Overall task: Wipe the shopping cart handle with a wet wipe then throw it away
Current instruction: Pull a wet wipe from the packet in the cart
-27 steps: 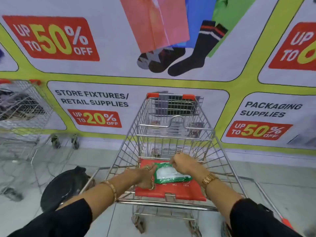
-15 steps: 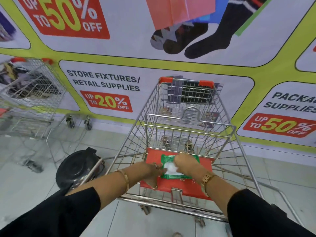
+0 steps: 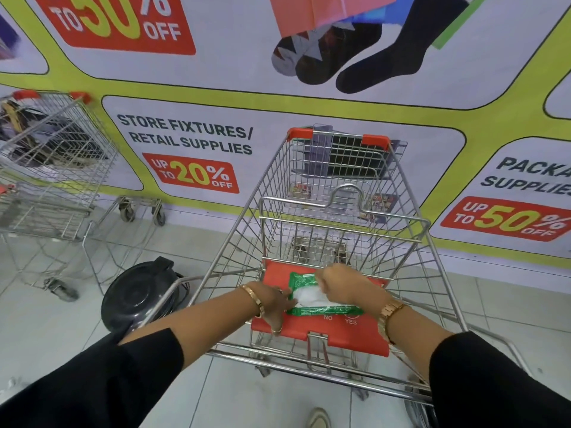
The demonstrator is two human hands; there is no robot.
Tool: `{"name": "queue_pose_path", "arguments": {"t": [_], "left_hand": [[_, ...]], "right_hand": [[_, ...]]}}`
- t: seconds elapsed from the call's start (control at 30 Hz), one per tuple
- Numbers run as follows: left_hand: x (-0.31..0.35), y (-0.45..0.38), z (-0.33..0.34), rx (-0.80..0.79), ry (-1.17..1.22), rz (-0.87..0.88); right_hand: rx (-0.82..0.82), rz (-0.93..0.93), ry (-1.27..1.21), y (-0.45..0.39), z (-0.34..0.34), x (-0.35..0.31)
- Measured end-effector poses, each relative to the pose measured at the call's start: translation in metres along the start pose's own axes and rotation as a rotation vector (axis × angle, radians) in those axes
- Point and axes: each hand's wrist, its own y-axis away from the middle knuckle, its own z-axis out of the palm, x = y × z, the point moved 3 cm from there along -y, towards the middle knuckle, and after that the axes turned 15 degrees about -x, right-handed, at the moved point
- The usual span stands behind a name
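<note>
The green wet wipe pack (image 3: 312,296) lies on the cart's red seat flap (image 3: 321,336). The left hand (image 3: 275,301) presses its near-left edge; the right hand (image 3: 341,284) pinches at its white opening. The sheet should be limp, damp and light, best pulled by a corner.

Black sleeves (image 3: 123,375), gold bangle (image 3: 254,299), gold watch (image 3: 387,318)

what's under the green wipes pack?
The wipes pack lies on the cart's red seat flap; "NO" and "YES" print shows just below it. Whatever print the pack and both hands cover is hidden.
</note>
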Motion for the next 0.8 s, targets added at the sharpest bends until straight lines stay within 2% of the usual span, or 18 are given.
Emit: {"name": "queue_pose_path", "arguments": {"t": [0.23,0.43,0.53,0.63,0.7,0.73,0.8], "left_hand": [[-0.001,-0.004,0.001,-0.024,-0.01,-0.003],[0.0,0.006,-0.005,-0.018,0.076,0.074],[-0.007,0.026,-0.017,0.124,0.376,0.285],[-0.018,0.065,-0.027,0.336,0.927,0.566],[-0.021,0.09,-0.032,0.35,1.33,0.842],[-0.021,0.101,-0.033,0.349,1.446,0.937],[-0.019,0.12,-0.033,0.385,1.524,1.041]], "right_hand": [[0.245,-0.117,-0.448,0.035,-0.037,0.01],[0.331,-0.236,-1.119,0.077,-0.064,0.003],[0.355,-0.287,-1.385,0.093,-0.072,0.0],[0.342,-0.382,-1.587,0.108,-0.074,-0.01],[0.338,-0.441,-1.691,0.117,-0.076,-0.017],[0.334,-0.474,-1.742,0.123,-0.077,-0.024],[0.307,-0.532,-1.821,0.134,-0.079,-0.038]]}}
